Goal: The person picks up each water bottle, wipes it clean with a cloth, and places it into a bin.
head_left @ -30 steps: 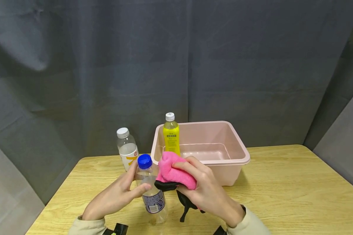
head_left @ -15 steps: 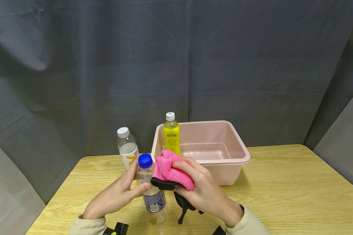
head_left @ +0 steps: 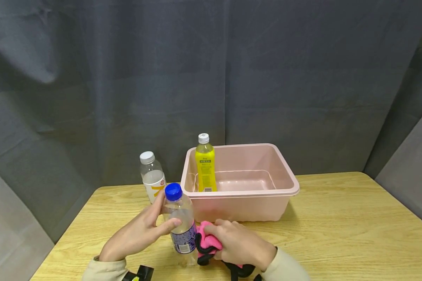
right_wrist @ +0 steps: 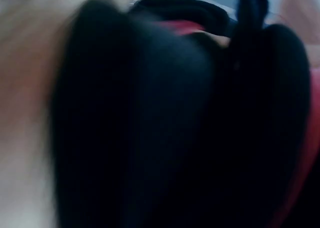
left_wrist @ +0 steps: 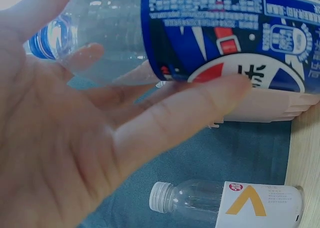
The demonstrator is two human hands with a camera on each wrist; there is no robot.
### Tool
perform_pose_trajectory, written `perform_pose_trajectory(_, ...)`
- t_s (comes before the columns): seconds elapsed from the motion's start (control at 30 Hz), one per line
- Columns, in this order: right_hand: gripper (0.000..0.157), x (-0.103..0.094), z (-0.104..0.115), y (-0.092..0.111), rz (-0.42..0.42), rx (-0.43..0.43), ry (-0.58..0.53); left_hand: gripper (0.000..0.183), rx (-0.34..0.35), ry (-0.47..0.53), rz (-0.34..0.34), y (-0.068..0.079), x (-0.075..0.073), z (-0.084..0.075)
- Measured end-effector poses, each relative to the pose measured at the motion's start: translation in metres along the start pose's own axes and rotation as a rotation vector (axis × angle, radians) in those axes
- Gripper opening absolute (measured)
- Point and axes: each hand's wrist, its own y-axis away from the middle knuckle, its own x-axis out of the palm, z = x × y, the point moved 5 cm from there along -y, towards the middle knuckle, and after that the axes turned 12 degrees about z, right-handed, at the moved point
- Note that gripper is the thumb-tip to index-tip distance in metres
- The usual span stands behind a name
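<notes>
A clear plastic bottle [head_left: 183, 218] with a blue cap and a dark blue label stands upright near the table's front. My left hand [head_left: 140, 232] holds it from the left, thumb across the front and fingers behind; in the left wrist view the thumb lies along the label of the bottle [left_wrist: 115, 33]. My right hand [head_left: 242, 244] grips a bunched pink cloth [head_left: 209, 238] with black edging, low at the bottle's right side. The cloth's loose black part trails below the hand. Dark, blurred folds of the cloth [right_wrist: 165, 113] fill most of the right wrist view.
Behind the hands sits a pink plastic basin [head_left: 239, 205], with a yellow-labelled bottle [head_left: 205, 168] standing inside at its left end. A white-capped bottle [head_left: 152, 177] stands to the basin's left. A grey curtain [head_left: 225, 78] hangs behind the wooden table [head_left: 344, 222].
The right hand has brought the pink cloth down from near the bottle's shoulder to beside its lower part. The left hand and its bottle have stayed in place.
</notes>
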Motion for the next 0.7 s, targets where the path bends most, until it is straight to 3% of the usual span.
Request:
perform_pose_trajectory(0.13, 0.037, 0.019, -0.007, -0.006, 0.087, 0.038, 0.083, 0.082, -0.009, 0.008, 0.004, -0.001, 0.000, 0.001)
perform_pose_trajectory(0.43, 0.037, 0.016, -0.006, -0.005, 0.071, 0.009, 0.148, 0.082, -0.011, 0.017, 0.000, 0.000, 0.001, 0.000)
perform_pose_trajectory(0.53, 0.036, 0.003, -0.002, -0.001, -0.002, -0.018, 0.173, 0.081, -0.014, 0.014, -0.010, 0.000, 0.002, 0.000)
perform_pose_trajectory(0.7, 0.035, -0.029, 0.011, 0.013, -0.214, -0.122, 0.122, 0.079, 0.005, -0.013, -0.013, 0.000, 0.001, -0.001)
